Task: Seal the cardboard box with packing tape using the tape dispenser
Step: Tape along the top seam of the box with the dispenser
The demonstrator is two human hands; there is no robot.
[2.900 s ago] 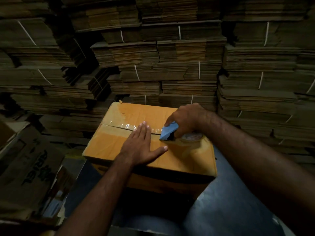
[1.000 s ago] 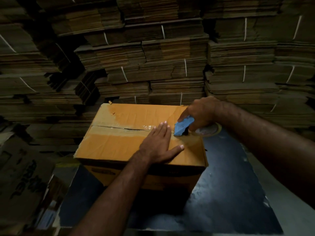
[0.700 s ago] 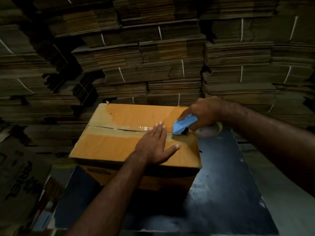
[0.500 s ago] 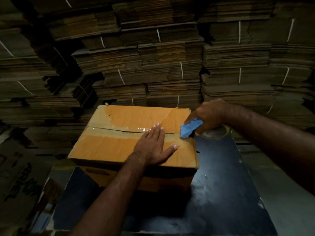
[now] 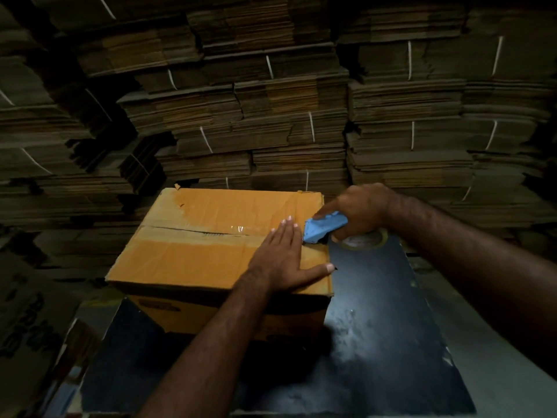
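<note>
Box [image 5: 211, 254] w/ creased orange top, glossy tape on seam, left hand [image 5: 283, 260] flat, right hand [image 5: 358, 212] gripping blue dispenser [image 5: 324, 226]

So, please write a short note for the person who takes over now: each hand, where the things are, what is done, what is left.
Left hand: flat on the cardboard box top, fingers straight, pressing near the seam.
Right hand: holds the blue tape dispenser at the right end of the seam, its tape roll past the box edge.
Box stands on the dark table.
Done: clear tape lies along the top seam.
Left: bring the tape over the right edge, cut it, press it flat.
</note>
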